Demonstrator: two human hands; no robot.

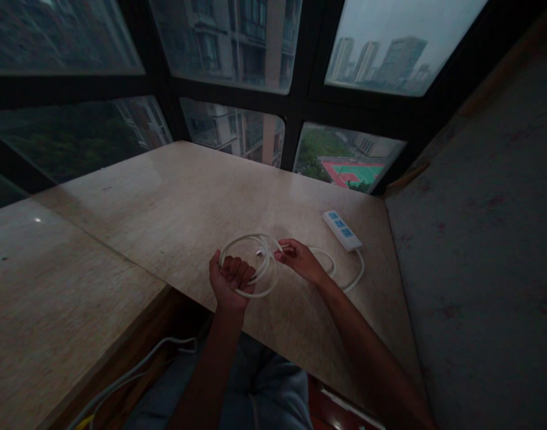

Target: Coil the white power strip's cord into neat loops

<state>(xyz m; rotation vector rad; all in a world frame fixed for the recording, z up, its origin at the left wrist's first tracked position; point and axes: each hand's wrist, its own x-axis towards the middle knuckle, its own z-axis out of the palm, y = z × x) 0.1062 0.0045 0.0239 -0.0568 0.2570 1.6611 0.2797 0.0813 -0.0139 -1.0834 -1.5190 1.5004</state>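
My left hand [229, 279] is closed in a fist round several loops of a white power cable [244, 246], held just above the beige stone sill [166, 203]. My right hand [299, 259] pinches the same cable at the right side of the coil, close to its plug end [260, 253]. From there the cable runs right in a curve across the sill to a white power strip [342, 229] with blue sockets, lying flat near the right wall.
Dark-framed windows [237, 128] ring the far edge of the sill. A grey wall [479, 239] rises on the right. A second stone surface [45, 298] lies at the left. More white cables [134, 373] hang below the sill's front edge, beside my legs.
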